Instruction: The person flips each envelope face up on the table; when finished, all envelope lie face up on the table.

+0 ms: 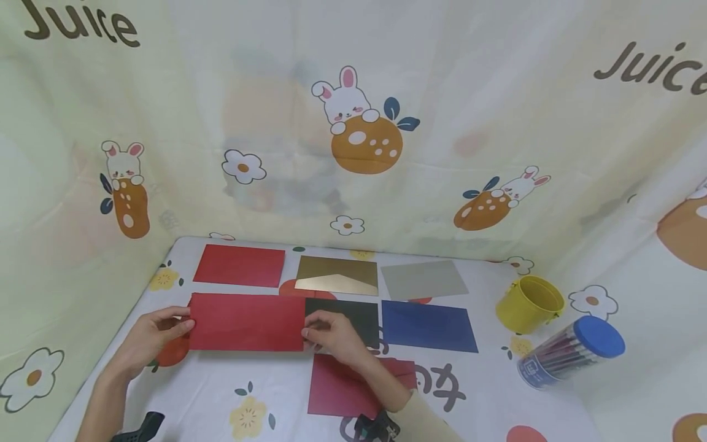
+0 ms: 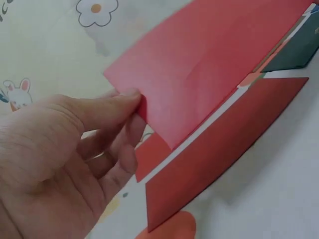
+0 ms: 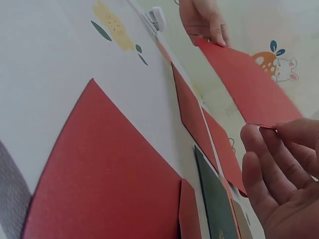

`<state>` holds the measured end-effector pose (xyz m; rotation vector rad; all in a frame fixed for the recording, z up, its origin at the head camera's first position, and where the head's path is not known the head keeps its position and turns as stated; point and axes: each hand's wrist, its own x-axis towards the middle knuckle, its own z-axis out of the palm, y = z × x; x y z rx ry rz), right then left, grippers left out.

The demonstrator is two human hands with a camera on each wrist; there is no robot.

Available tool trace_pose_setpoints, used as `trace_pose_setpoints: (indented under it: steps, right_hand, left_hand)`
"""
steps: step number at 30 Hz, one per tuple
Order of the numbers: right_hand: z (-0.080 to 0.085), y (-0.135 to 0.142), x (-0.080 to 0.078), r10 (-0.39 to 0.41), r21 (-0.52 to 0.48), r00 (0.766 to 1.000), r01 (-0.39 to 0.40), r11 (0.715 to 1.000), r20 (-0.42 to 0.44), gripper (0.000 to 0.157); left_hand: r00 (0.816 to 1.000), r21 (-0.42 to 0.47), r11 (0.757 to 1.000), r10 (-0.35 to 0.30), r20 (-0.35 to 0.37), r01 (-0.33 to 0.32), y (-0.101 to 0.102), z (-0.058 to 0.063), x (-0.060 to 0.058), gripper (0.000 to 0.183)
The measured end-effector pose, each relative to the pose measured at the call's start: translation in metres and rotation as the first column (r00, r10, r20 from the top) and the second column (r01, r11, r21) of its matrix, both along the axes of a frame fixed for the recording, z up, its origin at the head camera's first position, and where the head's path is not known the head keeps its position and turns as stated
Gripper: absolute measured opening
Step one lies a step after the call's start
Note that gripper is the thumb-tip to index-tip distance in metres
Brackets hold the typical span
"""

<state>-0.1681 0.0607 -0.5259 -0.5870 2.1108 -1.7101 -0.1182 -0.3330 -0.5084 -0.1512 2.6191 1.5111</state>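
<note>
My left hand (image 1: 151, 337) pinches the left edge of a red envelope (image 1: 247, 322) between thumb and fingers. The right hand (image 1: 337, 334) pinches its right edge, as the right wrist view also shows. Stretched flat between both hands, the envelope is raised over the table. Beneath it in the left wrist view lies another red envelope (image 2: 219, 154), hidden by the held one in the head view. A dark green envelope (image 1: 353, 325) is partly covered by my right hand. Under the right forearm lies a dark red envelope (image 1: 337, 387) with a flap.
A red (image 1: 239, 266), a gold (image 1: 337, 276) and a silver-grey envelope (image 1: 424, 280) form the back row. A blue envelope (image 1: 428, 326) lies right of the green one. Farther right stand a yellow bucket (image 1: 521, 310) and a tilted blue-lidded tub of pens (image 1: 569, 356). Printed curtains surround the table.
</note>
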Motion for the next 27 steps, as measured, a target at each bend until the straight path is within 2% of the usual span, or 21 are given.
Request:
trace_pose_setpoints:
  steps: [6,10,14,19,22,27]
  right_hand:
    - [0.001,-0.003,0.001,0.035,-0.043,0.996,-0.032,0.999,0.080,0.056]
    - [0.002,-0.007,0.002,0.071,-0.058,0.994,-0.066,0.996,0.087,0.075]
    - [0.000,-0.009,0.003,0.091,-0.052,0.993,-0.087,0.995,0.080,0.075]
    - [-0.002,-0.012,0.004,0.089,-0.024,0.994,-0.088,0.996,0.057,0.073]
    - [-0.003,-0.013,0.005,0.086,0.002,0.995,-0.086,0.996,0.049,0.075]
    - [-0.004,-0.015,0.008,0.066,0.044,0.997,-0.067,0.997,0.040,0.062]
  left_hand:
    - [0.998,0.008,0.998,-0.057,0.042,0.056,-0.002,0.000,0.001,0.071]
    - [0.994,0.043,0.996,-0.082,0.073,0.079,-0.003,0.000,0.003,0.079]
    - [0.989,0.045,0.995,-0.098,0.110,0.094,-0.005,-0.001,0.004,0.084]
    - [0.983,0.025,0.995,-0.099,0.152,0.096,-0.009,-0.001,0.005,0.079]
    - [0.983,0.014,0.995,-0.098,0.155,0.097,-0.010,-0.001,0.007,0.078]
    - [0.981,0.010,0.994,-0.107,0.162,0.107,-0.013,-0.003,0.009,0.069]
